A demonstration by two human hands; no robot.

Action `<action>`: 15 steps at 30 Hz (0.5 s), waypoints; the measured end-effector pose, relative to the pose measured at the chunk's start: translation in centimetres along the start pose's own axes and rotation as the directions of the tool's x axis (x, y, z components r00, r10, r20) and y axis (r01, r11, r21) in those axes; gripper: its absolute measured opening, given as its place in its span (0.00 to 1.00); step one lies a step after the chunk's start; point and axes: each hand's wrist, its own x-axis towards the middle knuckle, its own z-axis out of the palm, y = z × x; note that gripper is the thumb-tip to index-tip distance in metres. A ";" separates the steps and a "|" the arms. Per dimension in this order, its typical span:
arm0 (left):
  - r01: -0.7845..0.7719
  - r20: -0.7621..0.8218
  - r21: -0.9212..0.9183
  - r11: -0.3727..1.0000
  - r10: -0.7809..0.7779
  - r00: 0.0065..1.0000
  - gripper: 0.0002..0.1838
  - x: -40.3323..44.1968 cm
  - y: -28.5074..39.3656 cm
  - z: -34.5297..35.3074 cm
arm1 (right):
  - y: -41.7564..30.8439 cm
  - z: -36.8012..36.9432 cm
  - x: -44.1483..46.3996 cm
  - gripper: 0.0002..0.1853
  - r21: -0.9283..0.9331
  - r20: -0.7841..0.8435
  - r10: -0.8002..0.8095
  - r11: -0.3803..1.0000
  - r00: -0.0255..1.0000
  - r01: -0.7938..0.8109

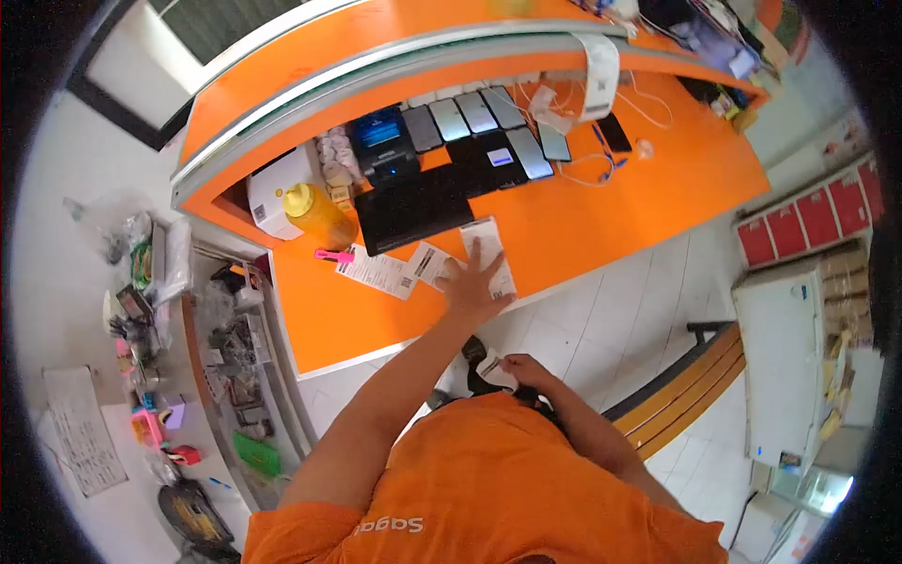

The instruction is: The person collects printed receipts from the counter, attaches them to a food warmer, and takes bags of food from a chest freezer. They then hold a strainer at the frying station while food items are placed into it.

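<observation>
Three printed slips are down on the orange counter [601, 207]: a left slip [378, 273] with a pink marker [333, 256] at its corner, a middle slip [427, 262] and a right slip [478, 228]. One more, the fourth slip [492, 369], is off the counter; whether others remain does not show. My left hand [476, 284] lies flat, fingers spread wide over the right slip and onto the middle slip's edge. My right hand [528, 370], near my body, pinches the fourth slip.
</observation>
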 end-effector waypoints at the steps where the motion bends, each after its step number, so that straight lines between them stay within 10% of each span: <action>1: -0.029 -0.007 -0.012 1.000 0.029 1.000 0.54 0.4 -0.2 -0.3 | -0.4 -0.3 -0.3 0.20 0.034 -0.039 -0.031 0.999 0.999 0.033; 9: -0.297 0.088 -0.008 0.955 0.296 0.951 0.57 4.2 -0.3 -2.6 | -6.8 -4.4 -2.5 0.18 0.019 -0.201 -0.060 0.998 0.978 0.065; 15: -0.099 -0.007 -0.183 0.978 0.100 0.995 0.51 4.8 -2.2 -1.8 | -7.4 -4.5 -3.5 0.18 0.055 -0.174 -0.078 0.995 0.982 0.089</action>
